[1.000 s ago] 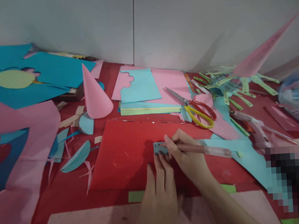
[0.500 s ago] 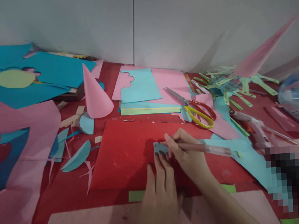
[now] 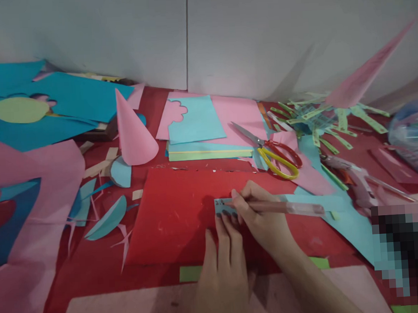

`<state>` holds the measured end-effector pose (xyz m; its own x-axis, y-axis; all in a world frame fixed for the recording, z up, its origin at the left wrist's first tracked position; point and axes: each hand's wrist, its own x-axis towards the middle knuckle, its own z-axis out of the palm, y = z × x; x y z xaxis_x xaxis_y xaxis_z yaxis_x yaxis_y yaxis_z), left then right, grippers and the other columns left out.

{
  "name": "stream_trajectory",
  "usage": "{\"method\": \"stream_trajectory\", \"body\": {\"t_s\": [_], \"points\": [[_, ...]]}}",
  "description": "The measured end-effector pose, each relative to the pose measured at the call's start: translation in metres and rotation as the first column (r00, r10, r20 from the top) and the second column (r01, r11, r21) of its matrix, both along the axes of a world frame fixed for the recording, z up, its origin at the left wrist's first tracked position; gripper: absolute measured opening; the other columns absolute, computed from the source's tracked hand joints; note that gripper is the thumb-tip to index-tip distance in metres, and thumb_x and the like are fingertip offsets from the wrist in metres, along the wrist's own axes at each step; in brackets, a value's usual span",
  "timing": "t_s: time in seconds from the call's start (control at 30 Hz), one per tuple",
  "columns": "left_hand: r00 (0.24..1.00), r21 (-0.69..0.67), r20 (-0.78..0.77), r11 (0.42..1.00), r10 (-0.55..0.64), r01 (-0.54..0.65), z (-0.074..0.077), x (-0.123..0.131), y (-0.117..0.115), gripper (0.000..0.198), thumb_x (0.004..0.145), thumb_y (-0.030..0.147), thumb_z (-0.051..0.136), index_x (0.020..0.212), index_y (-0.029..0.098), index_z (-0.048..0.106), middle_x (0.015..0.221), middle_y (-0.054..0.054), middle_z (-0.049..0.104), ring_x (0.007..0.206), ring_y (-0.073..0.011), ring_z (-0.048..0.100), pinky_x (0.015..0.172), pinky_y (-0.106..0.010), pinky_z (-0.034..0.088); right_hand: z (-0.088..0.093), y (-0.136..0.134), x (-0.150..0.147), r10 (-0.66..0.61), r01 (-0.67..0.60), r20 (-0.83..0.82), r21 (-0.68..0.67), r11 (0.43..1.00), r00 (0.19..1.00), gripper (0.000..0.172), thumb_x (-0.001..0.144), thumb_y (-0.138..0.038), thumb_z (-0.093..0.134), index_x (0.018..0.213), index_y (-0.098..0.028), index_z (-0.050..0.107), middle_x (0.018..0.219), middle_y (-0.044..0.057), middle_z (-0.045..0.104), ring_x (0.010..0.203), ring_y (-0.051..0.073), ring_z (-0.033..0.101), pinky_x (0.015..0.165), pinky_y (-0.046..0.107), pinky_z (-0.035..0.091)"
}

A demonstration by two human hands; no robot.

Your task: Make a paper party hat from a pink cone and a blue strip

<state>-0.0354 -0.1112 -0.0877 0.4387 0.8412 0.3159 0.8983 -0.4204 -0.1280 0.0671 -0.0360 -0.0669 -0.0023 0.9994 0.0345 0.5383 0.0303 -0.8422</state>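
Just below the frame's centre the strip [image 3: 219, 208] ran left to right, its left end under the flattened left hand's [image 3: 222, 264] fingertips, the right hand [image 3: 264, 221] gripping a pen [image 3: 279, 207] across it.

The red sheet [image 3: 170, 215] leaves passage over its left half; a pink cone [image 3: 137, 139] and scissors [image 3: 280, 161] obstruct its far side.

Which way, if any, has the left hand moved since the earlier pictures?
No; the left hand shows no visible shift in any direction against the red sheet.
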Motion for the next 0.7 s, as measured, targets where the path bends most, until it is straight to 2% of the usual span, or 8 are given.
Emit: {"method": "stream_trajectory", "body": {"t_s": [0.23, 0.43, 0.7], "points": [[1.000, -0.002, 0.003, 1.000, -0.003, 0.003, -0.0014, -0.0007, -0.0007, 0.049, 0.082, 0.036, 0.038, 0.115, 0.003, 0.054, 0.117, -0.014, 0.057, 0.108, -0.0270, 0.051, 0.085, -0.035, 0.043, -0.0023, 0.0001, -0.0008, -0.046, 0.046, -0.003, 0.041, 0.998, 0.999, 0.031, 0.081, -0.031, 0.049, 0.054, -0.021, 0.038, 0.041, -0.006, 0.047, 0.040, 0.009, 0.048, 0.044, 0.020, 0.039], [1.000, 0.052, -0.001, 0.999, -0.001, 0.001, -0.0019, 0.0007, -0.0020, 0.044, 0.084, 0.031, 0.034, 0.111, 0.005, 0.057, 0.114, -0.014, 0.059, 0.106, -0.0263, 0.053, 0.084, -0.036, 0.041, -0.0013, -0.0002, -0.0019, -0.061, 0.055, 0.062, 0.092, 0.994, 0.996, 0.032, 0.080, -0.028, 0.047, 0.053, -0.022, 0.030, 0.041, -0.007, 0.039, 0.039, 0.008, 0.039, 0.041, 0.020, 0.033], [0.999, 0.069, -0.043, 0.998, 0.000, 0.003, 0.0058, -0.0020, -0.0035, 0.041, 0.084, 0.029, 0.037, 0.111, 0.006, 0.058, 0.112, -0.012, 0.060, 0.103, -0.0243, 0.054, 0.083, -0.033, 0.042, -0.0048, 0.0005, 0.0027, -0.084, 0.088, -0.135, 0.019, 0.996, 0.987, 0.031, 0.081, -0.029, 0.048, 0.054, -0.022, 0.034, 0.042, -0.007, 0.040, 0.039, 0.008, 0.036, 0.045, 0.023, 0.034]]}}
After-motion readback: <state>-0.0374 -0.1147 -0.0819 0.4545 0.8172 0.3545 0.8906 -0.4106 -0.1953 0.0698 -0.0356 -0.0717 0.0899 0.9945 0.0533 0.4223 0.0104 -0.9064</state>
